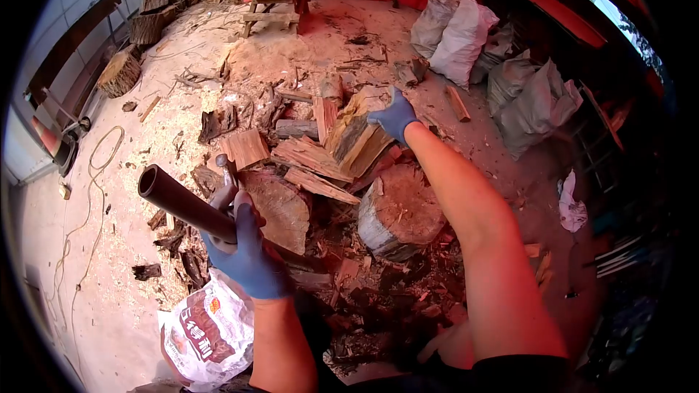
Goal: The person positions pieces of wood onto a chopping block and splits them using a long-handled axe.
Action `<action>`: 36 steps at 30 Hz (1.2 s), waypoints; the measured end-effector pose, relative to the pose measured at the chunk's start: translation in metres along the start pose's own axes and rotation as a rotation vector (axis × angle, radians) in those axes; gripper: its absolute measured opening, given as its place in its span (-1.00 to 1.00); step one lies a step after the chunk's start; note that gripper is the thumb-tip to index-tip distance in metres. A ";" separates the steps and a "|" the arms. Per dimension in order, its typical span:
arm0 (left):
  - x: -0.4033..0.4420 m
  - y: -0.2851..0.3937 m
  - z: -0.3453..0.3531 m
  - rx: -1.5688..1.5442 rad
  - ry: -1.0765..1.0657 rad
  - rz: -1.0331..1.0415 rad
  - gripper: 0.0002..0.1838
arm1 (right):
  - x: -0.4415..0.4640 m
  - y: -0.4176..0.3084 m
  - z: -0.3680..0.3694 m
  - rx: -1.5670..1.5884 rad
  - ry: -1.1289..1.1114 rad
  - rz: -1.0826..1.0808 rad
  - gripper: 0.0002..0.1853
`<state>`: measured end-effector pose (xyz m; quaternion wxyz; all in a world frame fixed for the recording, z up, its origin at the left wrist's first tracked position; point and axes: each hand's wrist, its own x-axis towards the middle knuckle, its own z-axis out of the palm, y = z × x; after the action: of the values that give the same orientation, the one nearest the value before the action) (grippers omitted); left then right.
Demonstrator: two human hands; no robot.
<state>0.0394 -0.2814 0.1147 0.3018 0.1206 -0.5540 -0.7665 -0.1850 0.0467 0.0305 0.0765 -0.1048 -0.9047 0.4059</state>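
My left hand (251,255), in a blue glove, is wrapped round a dark hollow pipe (191,205) that points up and to the left. A small rounded metal end (223,162) shows just above that hand. My right hand (395,116), also gloved in blue, reaches forward and rests at the right upper edge of a large split log piece (355,135), fingers bent against it. Below that piece stands a round log stump (404,207). Split wood pieces (309,156) lie between my hands, beside another cut log (277,211).
White sacks (459,36) and grey sacks (535,102) stand at the right. Stumps (120,73) line the left wall. A rope (91,204) lies on the left floor. A printed white bag (207,335) is near my left forearm. Bark and chips litter the floor.
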 end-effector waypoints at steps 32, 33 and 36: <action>-0.036 0.000 0.010 0.016 -0.107 0.072 -0.67 | -0.167 0.068 -0.162 -0.717 -0.192 0.344 0.33; -0.037 0.002 0.011 0.036 -0.094 0.071 -0.66 | -0.164 0.073 -0.164 -0.741 -0.242 0.282 0.34; -0.038 0.000 0.008 0.056 -0.124 0.113 -0.66 | -0.162 0.083 -0.170 -0.768 -0.298 0.176 0.38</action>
<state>0.0650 -0.2522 0.1117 0.3063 0.0500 -0.5988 -0.7383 0.0202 0.1818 0.0714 -0.1349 -0.1426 -0.9790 0.0547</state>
